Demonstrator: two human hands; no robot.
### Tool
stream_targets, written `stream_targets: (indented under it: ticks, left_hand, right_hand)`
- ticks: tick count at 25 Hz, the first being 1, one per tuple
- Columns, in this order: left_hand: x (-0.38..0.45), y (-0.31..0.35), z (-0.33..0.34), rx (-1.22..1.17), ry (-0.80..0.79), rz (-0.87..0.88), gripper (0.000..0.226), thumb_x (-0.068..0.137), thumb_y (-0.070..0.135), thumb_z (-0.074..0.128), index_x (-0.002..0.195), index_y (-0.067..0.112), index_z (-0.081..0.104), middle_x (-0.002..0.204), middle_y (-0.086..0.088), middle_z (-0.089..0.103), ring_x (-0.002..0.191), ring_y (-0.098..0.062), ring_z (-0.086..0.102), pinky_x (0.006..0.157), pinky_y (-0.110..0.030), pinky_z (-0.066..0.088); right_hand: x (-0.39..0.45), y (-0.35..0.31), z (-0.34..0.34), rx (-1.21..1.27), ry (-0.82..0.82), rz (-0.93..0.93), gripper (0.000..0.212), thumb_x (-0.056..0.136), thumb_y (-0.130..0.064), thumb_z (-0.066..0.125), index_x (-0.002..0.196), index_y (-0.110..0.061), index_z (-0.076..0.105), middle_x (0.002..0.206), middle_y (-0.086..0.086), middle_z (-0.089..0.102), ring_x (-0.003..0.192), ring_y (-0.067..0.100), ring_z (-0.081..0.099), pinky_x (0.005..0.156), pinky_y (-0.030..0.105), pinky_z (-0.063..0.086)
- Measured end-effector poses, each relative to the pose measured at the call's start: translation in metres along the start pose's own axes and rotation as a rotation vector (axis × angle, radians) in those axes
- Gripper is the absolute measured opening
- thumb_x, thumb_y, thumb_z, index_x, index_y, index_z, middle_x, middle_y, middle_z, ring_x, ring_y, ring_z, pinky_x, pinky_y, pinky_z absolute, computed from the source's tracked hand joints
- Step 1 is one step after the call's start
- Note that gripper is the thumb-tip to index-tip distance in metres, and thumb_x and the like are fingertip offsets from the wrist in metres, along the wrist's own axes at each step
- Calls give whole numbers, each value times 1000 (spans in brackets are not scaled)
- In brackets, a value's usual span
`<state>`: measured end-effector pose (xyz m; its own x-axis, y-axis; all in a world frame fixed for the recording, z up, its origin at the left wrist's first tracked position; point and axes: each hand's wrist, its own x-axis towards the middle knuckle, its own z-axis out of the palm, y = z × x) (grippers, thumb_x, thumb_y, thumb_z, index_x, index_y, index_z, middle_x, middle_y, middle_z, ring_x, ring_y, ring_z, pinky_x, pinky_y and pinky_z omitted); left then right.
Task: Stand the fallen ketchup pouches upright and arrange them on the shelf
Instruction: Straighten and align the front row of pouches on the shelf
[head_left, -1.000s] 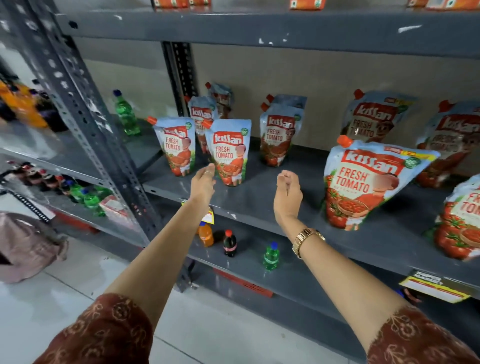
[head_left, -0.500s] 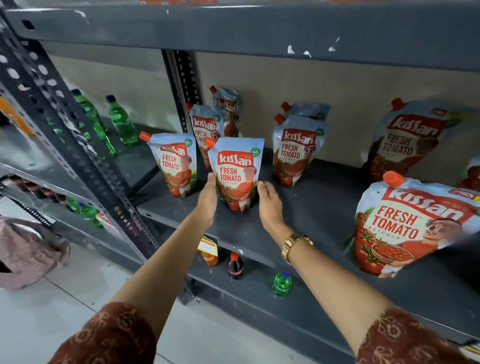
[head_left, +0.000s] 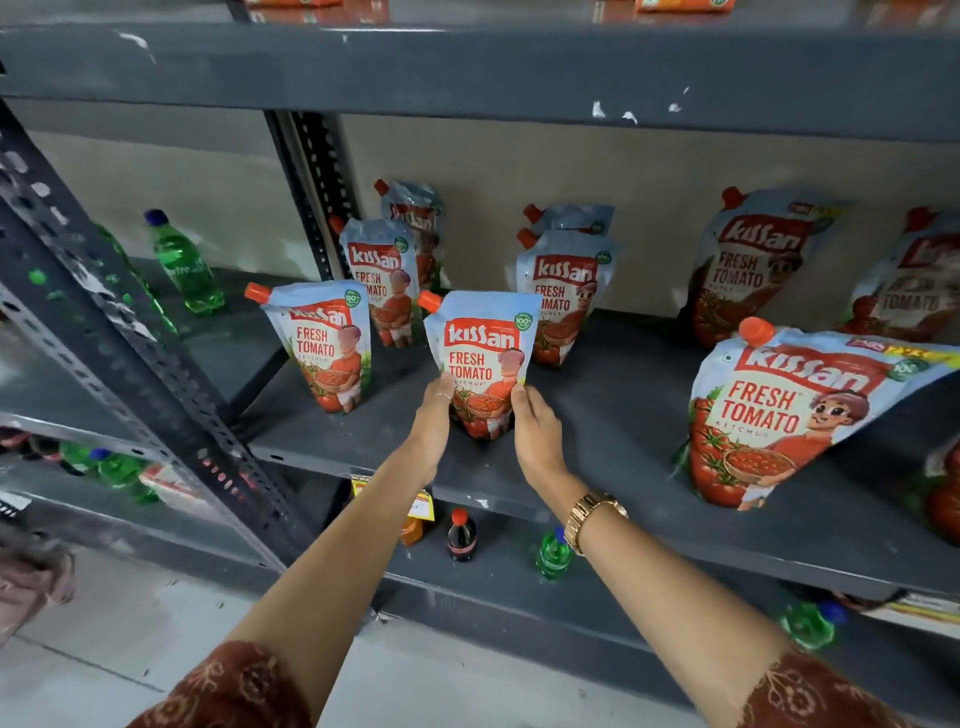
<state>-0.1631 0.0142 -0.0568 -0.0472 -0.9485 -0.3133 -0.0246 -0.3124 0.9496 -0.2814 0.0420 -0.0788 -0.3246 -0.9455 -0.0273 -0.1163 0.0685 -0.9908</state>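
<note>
Several Kissan ketchup pouches stand on a dark grey shelf (head_left: 613, 415). The front middle pouch (head_left: 480, 353) stands upright near the front edge. My left hand (head_left: 431, 421) presses its left side and my right hand (head_left: 535, 431) presses its right side, fingers on its lower half. Another small pouch (head_left: 322, 343) stands to its left, and more small ones stand behind (head_left: 382, 275) (head_left: 563, 291). A large pouch (head_left: 779, 415) stands at the front right, its top leaning right. Further large pouches (head_left: 748, 270) lean against the back wall.
Green bottles (head_left: 187, 265) stand on the neighbouring shelf at left, beyond a perforated upright post (head_left: 119, 332). Small drink bottles (head_left: 461, 535) stand on the lower shelf. An upper shelf board (head_left: 467, 73) hangs overhead. Bare shelf surface lies between the middle pouch and the large right pouch.
Both hands moved forward from the shelf's front edge and closed in on the sides of the front middle pouch. The view has moved closer to the shelf.
</note>
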Motion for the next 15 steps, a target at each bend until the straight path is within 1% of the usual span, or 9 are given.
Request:
stream_targets:
  ticks: [1, 3, 6, 9, 11, 13, 15]
  left_hand:
    - [-3, -2, 3, 27, -20, -4, 48, 96, 46, 25, 137, 22, 31, 151, -3, 31, 139, -19, 25, 116, -40, 18]
    - [-7, -5, 8, 69, -85, -2, 50, 95, 49, 24, 138, 25, 29, 152, -2, 29, 142, -20, 19, 118, -46, 14]
    - [-15, -3, 17, 104, -146, 7, 49, 95, 48, 24, 138, 25, 28, 151, -2, 30, 140, -20, 22, 117, -45, 15]
    - [-23, 1, 26, 115, -179, 2, 49, 95, 46, 26, 139, 25, 28, 151, -3, 31, 139, -22, 25, 114, -43, 18]
    - [-25, 0, 31, 127, -179, -12, 50, 95, 47, 27, 140, 25, 27, 151, -4, 30, 139, -23, 25, 113, -44, 19]
    - [-27, -1, 33, 125, -169, -13, 49, 95, 45, 28, 139, 25, 28, 150, -4, 32, 138, -23, 26, 112, -44, 20]
    - [-28, 0, 35, 86, -138, -1, 47, 95, 43, 32, 137, 23, 32, 147, -5, 36, 135, -22, 31, 111, -41, 24]
  right_hand:
    - [-4, 2, -4, 0, 26, -2, 32, 97, -34, 35, 109, -16, 59, 101, -6, 59, 92, 7, 55, 74, 12, 41]
    - [-12, 3, -10, 2, 82, -3, 32, 97, -34, 35, 109, -17, 59, 100, -7, 60, 89, 5, 55, 68, 6, 38]
    - [-18, 6, -18, 37, 149, 1, 30, 97, -35, 36, 107, -18, 59, 98, -8, 60, 87, 2, 56, 69, 8, 41]
    - [-21, 8, -25, 54, 213, -10, 30, 97, -35, 37, 106, -18, 59, 96, -9, 60, 87, 2, 56, 67, 6, 42]
    - [-21, 8, -31, 52, 228, -2, 31, 97, -34, 37, 106, -16, 60, 97, -6, 61, 87, 5, 56, 70, 10, 42]
    - [-21, 7, -35, 45, 207, 17, 32, 97, -33, 36, 108, -15, 59, 101, -3, 60, 92, 8, 57, 72, 12, 41]
    - [-23, 6, -36, 17, 228, 21, 33, 97, -32, 37, 115, -13, 56, 107, -2, 59, 102, 14, 56, 76, 14, 41]
